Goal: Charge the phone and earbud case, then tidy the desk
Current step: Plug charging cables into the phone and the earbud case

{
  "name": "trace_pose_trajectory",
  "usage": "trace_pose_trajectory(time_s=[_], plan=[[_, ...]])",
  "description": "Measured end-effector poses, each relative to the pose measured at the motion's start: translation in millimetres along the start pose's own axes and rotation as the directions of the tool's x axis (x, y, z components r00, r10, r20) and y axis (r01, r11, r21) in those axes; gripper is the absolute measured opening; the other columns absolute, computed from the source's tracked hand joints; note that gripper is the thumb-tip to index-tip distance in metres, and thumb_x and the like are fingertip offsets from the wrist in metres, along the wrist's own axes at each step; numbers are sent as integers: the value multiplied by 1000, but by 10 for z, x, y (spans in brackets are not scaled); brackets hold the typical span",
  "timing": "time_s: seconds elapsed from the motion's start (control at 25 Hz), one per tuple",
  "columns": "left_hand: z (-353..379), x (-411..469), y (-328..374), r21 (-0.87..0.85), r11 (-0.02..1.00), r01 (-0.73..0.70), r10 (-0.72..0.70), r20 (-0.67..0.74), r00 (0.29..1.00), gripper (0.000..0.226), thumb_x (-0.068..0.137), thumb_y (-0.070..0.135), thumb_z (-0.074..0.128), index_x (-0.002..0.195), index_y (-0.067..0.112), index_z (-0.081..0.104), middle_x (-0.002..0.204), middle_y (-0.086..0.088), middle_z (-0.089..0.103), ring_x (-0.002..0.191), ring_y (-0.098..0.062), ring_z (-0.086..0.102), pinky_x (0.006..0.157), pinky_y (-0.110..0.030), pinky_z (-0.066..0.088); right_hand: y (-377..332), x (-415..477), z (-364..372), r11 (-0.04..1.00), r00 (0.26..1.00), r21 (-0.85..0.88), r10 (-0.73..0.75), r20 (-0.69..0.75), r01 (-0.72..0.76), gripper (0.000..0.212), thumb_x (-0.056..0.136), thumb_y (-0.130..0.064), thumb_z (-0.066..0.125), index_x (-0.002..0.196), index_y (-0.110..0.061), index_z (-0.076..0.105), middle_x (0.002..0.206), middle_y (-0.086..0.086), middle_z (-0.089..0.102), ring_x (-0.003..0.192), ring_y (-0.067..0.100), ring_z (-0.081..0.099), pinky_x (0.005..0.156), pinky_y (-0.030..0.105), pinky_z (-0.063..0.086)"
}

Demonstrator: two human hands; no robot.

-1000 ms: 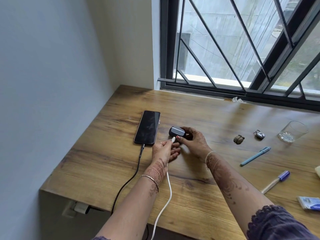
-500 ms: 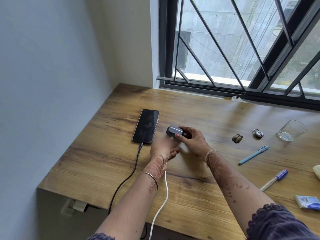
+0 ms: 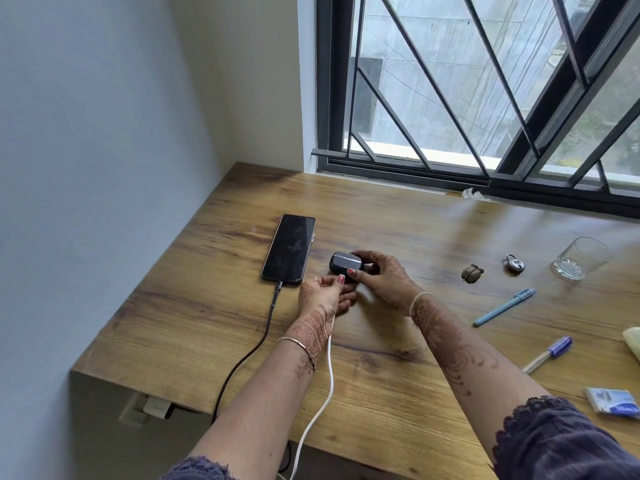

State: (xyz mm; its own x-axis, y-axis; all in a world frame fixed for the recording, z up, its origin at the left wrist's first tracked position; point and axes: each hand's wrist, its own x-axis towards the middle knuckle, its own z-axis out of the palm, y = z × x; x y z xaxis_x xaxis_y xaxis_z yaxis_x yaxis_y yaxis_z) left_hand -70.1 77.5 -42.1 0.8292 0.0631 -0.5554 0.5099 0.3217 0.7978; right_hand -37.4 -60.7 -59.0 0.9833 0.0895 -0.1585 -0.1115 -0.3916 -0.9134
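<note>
A black phone (image 3: 290,248) lies face up on the wooden desk (image 3: 194,317) with a black cable (image 3: 254,344) plugged into its near end. Right of it sits the dark grey earbud case (image 3: 344,263), gripped by my right hand (image 3: 379,277). My left hand (image 3: 323,296) pinches the plug end of a white cable (image 3: 327,386) against the case's near side. The plug tip is hidden by my fingers.
To the right lie a small brown clip (image 3: 472,273), a padlock (image 3: 515,264), a glass tumbler (image 3: 580,258), a light blue pen (image 3: 505,307), a purple-capped pen (image 3: 547,355) and a blue-white packet (image 3: 612,405). A wall stands left, a barred window behind. A socket (image 3: 152,408) sits under the desk edge.
My left hand has pushed the white plug in against the case, so the plug tip no longer shows. The right hand has kept its grip on the case.
</note>
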Motion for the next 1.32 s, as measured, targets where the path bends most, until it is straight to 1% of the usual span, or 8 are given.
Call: trace_pose_trajectory(time_s=[0.24,0.36,0.48,0.56,0.64,0.72,1.04,1.32], plan=[[7,31,-32,48,999,-1,3,-35,999,10,91,11,61,92,10,50,86,-22,70,44,-14,66,40,-19,51,6,-14,7,998,1000,-63,7,-4,-8,49,81,-23,73,128,-20,57,117,5,67,109,16,62,102,33,47],[-5,-34,24,57,998,4,-4,8,1000,11,92,13,61,90,11,50,80,-16,70,46,-13,66,43,-21,52,-49,-72,-26,999,1000,-24,-20,19,20,48,84,-18,71,129,-15,56,120,4,64,110,14,61,98,25,46],[-43,-68,57,224,974,-27,33,-21,999,13,85,16,69,86,10,58,82,-15,71,54,-20,67,50,-27,54,-65,-76,-72,999,998,-15,-42,38,43,45,84,-16,70,127,-14,57,120,3,65,108,12,61,98,23,46],[-58,-66,36,431,896,-106,143,-54,988,14,78,23,74,78,14,63,78,-11,73,61,-22,69,60,-32,58,-84,-61,-116,999,998,-16,-45,38,45,43,84,-15,70,126,-14,58,118,4,65,106,10,61,98,22,46],[-59,-83,28,695,701,-161,283,-63,957,18,74,37,73,77,21,68,76,2,72,70,-15,68,67,-27,54,-100,-49,-147,999,998,-10,-46,46,46,42,84,-14,70,125,-14,58,117,3,65,106,10,60,97,21,45],[-40,-125,31,804,571,-167,377,-75,923,19,75,44,70,77,25,67,76,10,67,74,-9,62,65,-22,46,-106,-50,-157,999,997,-15,-41,61,42,42,85,-14,69,125,-15,58,117,2,64,106,10,60,95,21,45],[57,-75,-38,837,518,-176,465,-103,879,21,77,46,66,76,25,69,80,8,71,79,-13,66,70,-25,51,-107,21,-185,999,997,-51,-8,72,12,46,84,-15,70,128,-16,56,103,0,66,96,9,61,93,21,45],[77,-38,-89,851,476,-223,493,-48,869,20,80,43,65,79,24,70,83,7,70,81,-13,66,72,-28,54,-39,24,-194,994,998,-102,-19,67,25,49,86,-16,69,132,-17,53,121,1,61,112,12,56,102,25,42]])
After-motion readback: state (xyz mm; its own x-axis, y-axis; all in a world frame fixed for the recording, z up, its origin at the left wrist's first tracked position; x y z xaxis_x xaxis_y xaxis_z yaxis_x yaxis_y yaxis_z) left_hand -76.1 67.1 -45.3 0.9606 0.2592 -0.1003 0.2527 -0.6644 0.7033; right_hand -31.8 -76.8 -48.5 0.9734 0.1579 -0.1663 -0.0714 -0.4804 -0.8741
